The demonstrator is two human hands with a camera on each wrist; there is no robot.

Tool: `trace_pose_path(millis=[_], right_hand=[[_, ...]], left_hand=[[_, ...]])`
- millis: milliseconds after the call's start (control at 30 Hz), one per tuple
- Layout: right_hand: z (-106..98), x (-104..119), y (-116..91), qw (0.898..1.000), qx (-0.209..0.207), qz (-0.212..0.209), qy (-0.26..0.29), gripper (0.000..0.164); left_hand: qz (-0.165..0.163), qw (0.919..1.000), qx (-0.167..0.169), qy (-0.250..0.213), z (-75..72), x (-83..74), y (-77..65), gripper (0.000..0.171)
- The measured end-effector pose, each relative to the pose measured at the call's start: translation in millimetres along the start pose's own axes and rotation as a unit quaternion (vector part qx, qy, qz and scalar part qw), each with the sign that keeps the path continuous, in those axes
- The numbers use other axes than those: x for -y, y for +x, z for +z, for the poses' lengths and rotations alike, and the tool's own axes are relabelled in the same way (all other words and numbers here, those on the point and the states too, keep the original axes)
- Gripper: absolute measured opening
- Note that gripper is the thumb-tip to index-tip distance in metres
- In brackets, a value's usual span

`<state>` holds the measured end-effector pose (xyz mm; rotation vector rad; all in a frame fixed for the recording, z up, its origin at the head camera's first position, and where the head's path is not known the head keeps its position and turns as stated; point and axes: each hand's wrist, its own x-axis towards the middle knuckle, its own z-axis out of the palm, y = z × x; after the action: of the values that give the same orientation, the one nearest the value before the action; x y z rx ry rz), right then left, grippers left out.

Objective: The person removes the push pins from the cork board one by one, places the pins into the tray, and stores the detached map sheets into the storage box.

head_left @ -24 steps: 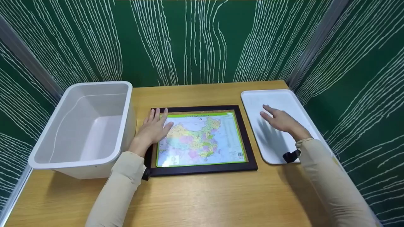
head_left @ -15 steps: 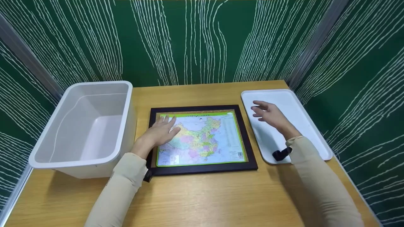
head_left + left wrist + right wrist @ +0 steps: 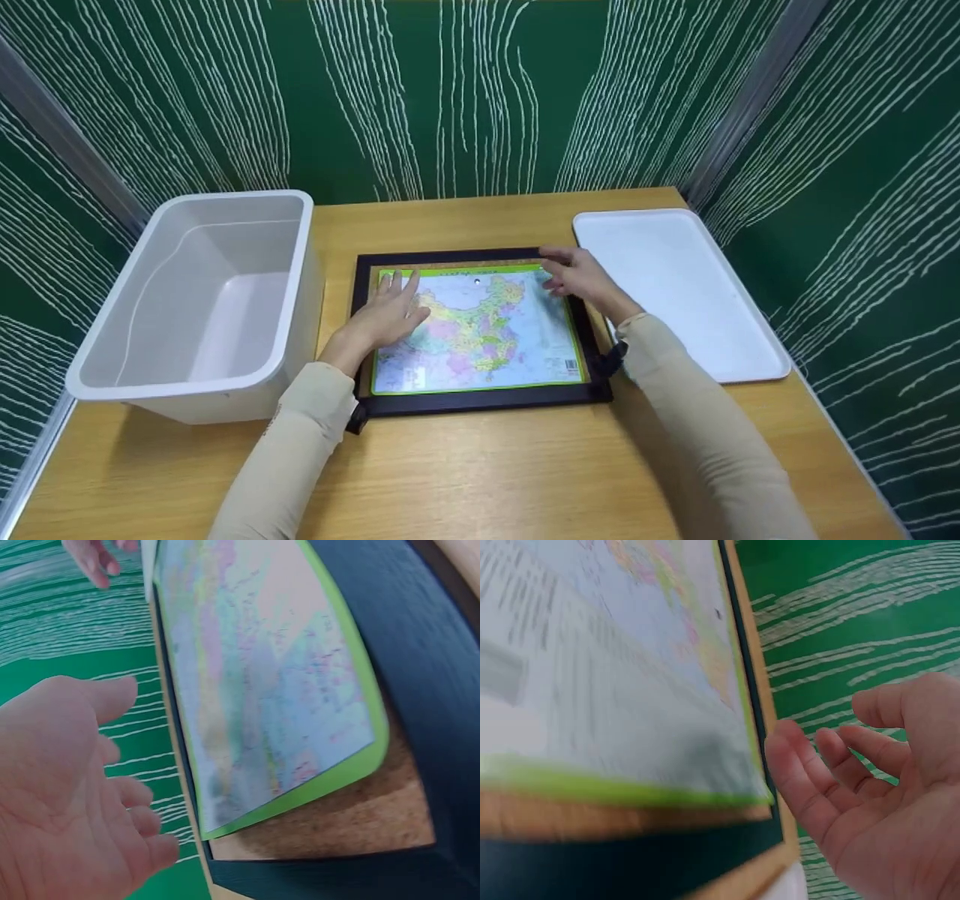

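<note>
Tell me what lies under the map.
Brown, cork-like backing shows past the top and sides of the map, inside the dark frame. The map covers the rest, so whether anything else lies beneath it cannot be seen.

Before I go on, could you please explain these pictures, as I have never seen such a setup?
No machine here: you see a person's bare left hand and bare right hand. The wide picture is taken from the head, looking forward and down; the close ones, from each wrist. On the light-brown wooden table lies a rectangular black-framed cork board bearing a colourful map sheet edged in green. A deep off-white plastic tub stands left of it, a flat white rectangular tray lies right of it. The left hand is over the map sheet's left part, the right hand near its top right corner. Neither holds anything; whether the left touches the map sheet is unclear.
</note>
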<state>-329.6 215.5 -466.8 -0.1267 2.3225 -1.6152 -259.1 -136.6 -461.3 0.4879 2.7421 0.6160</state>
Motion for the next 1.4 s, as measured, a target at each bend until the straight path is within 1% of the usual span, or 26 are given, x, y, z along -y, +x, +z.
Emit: trace_pose_path(millis=[100, 233, 367, 533, 600, 700, 833, 900, 967, 1100, 1267, 1400], right_hand=[[18, 0, 7, 1.0, -0.005, 0.005, 0.015, 0.048], [45, 1, 14, 0.999, -0.009, -0.005, 0.038, 0.043], [69, 1, 19, 0.999, -0.003, -0.017, 0.039, 0.041], [88, -4, 27, 0.999, -0.002, -0.003, 0.042, 0.042], [93, -7, 31, 0.999, -0.004, 0.005, 0.033, 0.043], [98, -10, 34, 1.0, -0.011, 0.0, -0.006, 0.042], [103, -11, 35, 0.997, -0.018, -0.037, -0.069, 0.038], [104, -11, 37, 0.992, -0.021, -0.06, -0.108, 0.036], [106, -10, 37, 0.985, -0.025, -0.077, -0.153, 0.034], [109, -6, 37, 0.97, -0.038, -0.086, -0.223, 0.03], [110, -4, 38, 0.962, -0.046, -0.092, -0.252, 0.027], [109, -3, 37, 0.962, -0.051, -0.098, -0.251, 0.027]], left_hand=[[-0.007, 0.9999, 0.006, 0.012, 4.9, 1.1, 2.9, 0.075], [-0.02, 0.9991, 0.033, 0.016, 9.7, 1.0, 4.3, 0.076], [-0.033, 0.9978, 0.05, 0.028, 12.0, 0.6, 6.1, 0.076], [-0.044, 0.9969, 0.053, 0.038, 12.8, 0.8, 8.4, 0.073], [-0.045, 0.9965, 0.058, 0.039, 13.2, 0.8, 8.9, 0.072], [-0.045, 0.996, 0.068, 0.038, 13.6, 0.9, 9.5, 0.073], [-0.044, 0.9962, 0.072, 0.024, 14.5, 2.6, 11.6, 0.077], [-0.041, 0.9965, 0.07, 0.019, 15.2, 3.9, 12.7, 0.079], [-0.038, 0.9967, 0.069, 0.017, 15.7, 4.5, 13.1, 0.079], [-0.039, 0.9968, 0.067, 0.016, 16.6, 4.6, 12.8, 0.079], [-0.04, 0.997, 0.064, 0.02, 18.2, 5.0, 12.6, 0.079], [-0.038, 0.997, 0.064, 0.019, 18.9, 4.6, 12.0, 0.079]])
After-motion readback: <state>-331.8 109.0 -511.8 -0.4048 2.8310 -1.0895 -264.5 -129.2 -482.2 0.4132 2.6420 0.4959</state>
